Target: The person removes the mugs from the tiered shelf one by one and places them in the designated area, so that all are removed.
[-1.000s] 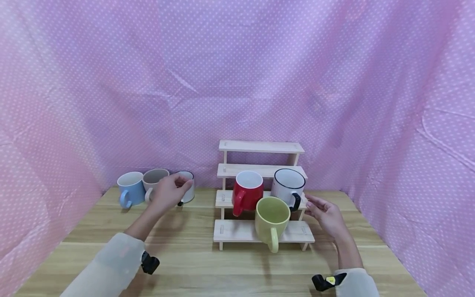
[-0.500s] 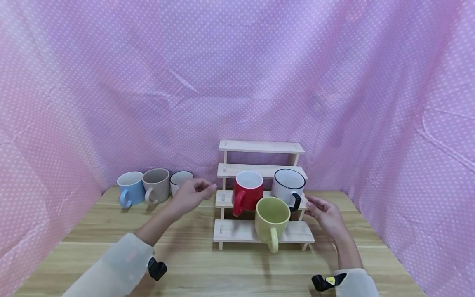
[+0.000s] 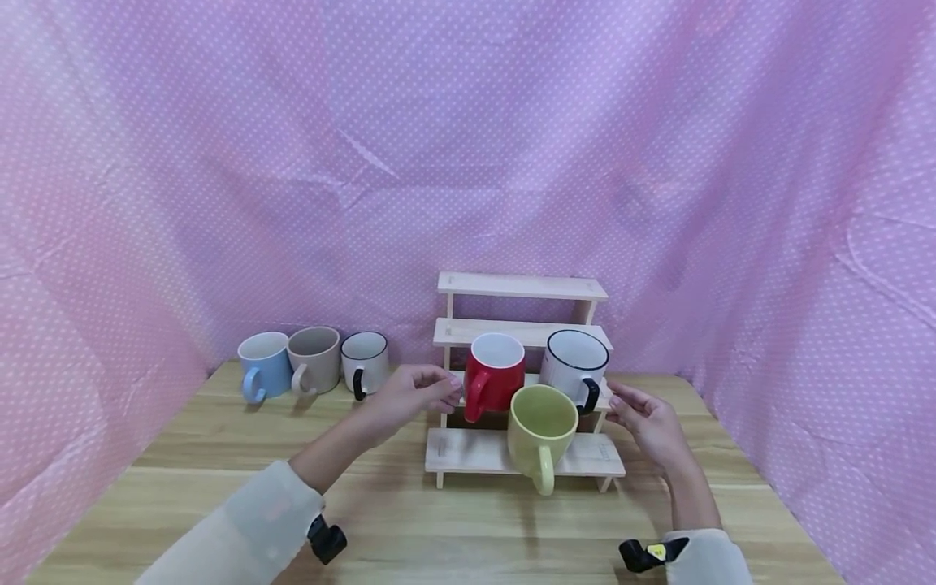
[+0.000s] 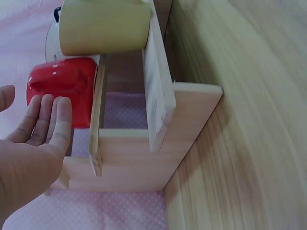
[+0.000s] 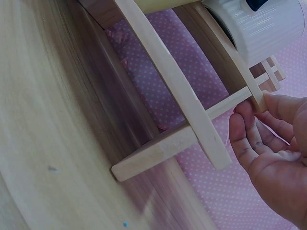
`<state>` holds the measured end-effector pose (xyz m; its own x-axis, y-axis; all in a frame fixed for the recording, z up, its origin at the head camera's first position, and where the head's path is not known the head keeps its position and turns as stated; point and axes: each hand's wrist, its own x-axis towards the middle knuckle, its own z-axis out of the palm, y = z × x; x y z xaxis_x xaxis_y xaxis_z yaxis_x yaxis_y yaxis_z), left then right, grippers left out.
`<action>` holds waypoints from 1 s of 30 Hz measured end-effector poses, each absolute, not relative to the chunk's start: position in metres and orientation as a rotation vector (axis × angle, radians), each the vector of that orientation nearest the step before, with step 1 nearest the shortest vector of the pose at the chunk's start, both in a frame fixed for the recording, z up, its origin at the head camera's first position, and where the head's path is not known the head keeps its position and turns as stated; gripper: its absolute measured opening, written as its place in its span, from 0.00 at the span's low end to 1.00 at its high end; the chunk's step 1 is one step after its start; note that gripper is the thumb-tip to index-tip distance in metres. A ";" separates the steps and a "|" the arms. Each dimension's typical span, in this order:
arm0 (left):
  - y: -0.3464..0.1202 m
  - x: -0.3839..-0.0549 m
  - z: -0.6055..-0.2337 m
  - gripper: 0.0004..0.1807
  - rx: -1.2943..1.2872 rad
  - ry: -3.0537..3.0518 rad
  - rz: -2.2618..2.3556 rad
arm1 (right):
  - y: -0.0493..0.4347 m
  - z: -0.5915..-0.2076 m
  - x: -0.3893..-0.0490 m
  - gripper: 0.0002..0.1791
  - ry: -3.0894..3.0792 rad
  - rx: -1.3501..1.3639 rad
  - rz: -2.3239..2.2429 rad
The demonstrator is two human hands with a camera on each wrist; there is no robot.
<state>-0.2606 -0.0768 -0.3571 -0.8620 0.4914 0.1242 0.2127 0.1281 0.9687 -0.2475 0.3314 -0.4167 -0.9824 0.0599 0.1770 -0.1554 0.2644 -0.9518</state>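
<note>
So there's a pale wooden four-tier rack (image 3: 468, 451) on the wood-grain table (image 3: 409, 528), with a yellow-green mug (image 3: 528, 443) on its bottom step. From that mug, a glossy red mug (image 3: 506, 387) sits around 11 o'clock, a black-rimmed white mug (image 3: 565, 380) at 1. Left hand (image 3: 409, 396), fingers loosely straight, is at the red mug's 9 o'clock, can't tell if touching; right hand (image 3: 649, 424) pinches the rack's edge at 3 o'clock.

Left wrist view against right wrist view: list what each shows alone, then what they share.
Only left wrist: the glossy red mug and the left hand near it.

Only right wrist: the right hand, holding a shelf end.

Both, in part: the pale wooden tiered rack, yellow-green mug, white mug with black handle, wood-grain tabletop and pink polka-dot cloth.
</note>
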 end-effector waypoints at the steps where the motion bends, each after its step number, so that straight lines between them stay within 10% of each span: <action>1: -0.076 -0.260 -0.357 0.20 0.705 2.162 1.808 | 0.332 -0.416 -0.248 0.27 -2.351 0.092 1.799; 30: -0.057 -0.269 -0.347 0.18 0.713 1.943 1.787 | 0.335 -0.417 -0.250 0.27 -2.342 0.109 1.807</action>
<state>-0.2686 -0.0571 -0.3469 -0.7878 0.6142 0.0459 0.0971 0.0503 0.9940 -0.2496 0.3346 -0.4173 -0.9809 0.0521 0.1873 -0.1680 0.2579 -0.9515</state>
